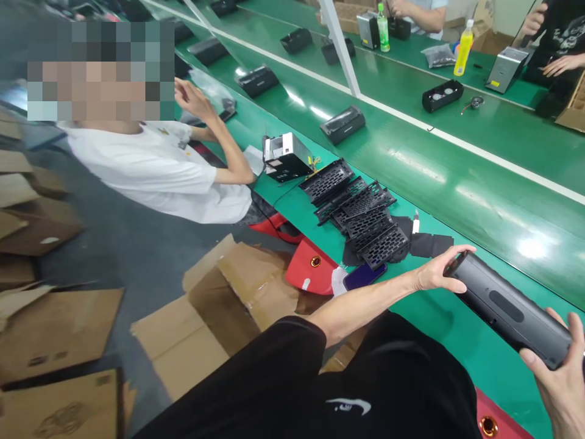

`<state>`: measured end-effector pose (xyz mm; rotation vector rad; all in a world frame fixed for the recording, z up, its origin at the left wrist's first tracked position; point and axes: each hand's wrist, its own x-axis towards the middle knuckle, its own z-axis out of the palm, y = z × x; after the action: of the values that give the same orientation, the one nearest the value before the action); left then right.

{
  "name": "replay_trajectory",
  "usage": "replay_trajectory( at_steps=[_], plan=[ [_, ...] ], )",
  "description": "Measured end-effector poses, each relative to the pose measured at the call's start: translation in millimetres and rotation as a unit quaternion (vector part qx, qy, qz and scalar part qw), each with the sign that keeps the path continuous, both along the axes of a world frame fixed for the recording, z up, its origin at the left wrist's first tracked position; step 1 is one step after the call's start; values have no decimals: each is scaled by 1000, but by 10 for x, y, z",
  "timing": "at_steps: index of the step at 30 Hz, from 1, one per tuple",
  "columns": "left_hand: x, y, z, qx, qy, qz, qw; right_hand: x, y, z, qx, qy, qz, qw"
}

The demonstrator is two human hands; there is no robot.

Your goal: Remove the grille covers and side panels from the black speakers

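A long black speaker housing (507,308) lies tilted between my two hands at the right side of the view. My left hand (441,273) grips its far left end, thumb on the near side and fingers over the end. Around its right end close the thumb and fingers of my right hand (560,360). An oval recessed panel shows on the housing's upper face. Left of my left hand are several black perforated grilles (361,207) in a loose pile, with dark flat pieces (429,245) beside them.
A conveyor belt (411,158) carrying black speaker housings (342,125) runs beyond the green bench. A boxy device (287,157) and a phone (364,277) lie on the bench. A co-worker in a white shirt (155,171) sits at left. Open cartons (219,305) stand on the floor.
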<state>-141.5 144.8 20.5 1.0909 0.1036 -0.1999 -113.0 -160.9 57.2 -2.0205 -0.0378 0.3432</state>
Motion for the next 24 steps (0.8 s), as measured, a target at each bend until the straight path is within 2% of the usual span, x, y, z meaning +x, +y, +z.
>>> replay_trajectory(
  at_steps=[3,6,8,10,13,15,20,24],
  plan=[
    [-3,-30,8,20,-6,27,999,-21,-12,-54,16,-21,-31,999],
    [7,-62,-76,70,-13,47,996,-25,-26,-160,-2,-41,-55,998],
    [15,-76,-172,105,4,51,993,-13,-35,-242,14,12,-68,998],
    [13,-80,-277,124,41,32,991,4,-50,-326,53,106,-85,989],
    [-19,-88,-413,110,91,-18,990,9,-80,-465,82,221,-117,965],
    [-53,-121,-480,107,106,-22,988,-19,-94,-568,85,250,-132,955],
    [-119,-248,-599,162,127,15,978,-138,-128,-765,105,277,-185,937],
    [-151,-220,-612,133,117,-44,983,-182,-244,-803,114,332,-174,920]
  ],
)
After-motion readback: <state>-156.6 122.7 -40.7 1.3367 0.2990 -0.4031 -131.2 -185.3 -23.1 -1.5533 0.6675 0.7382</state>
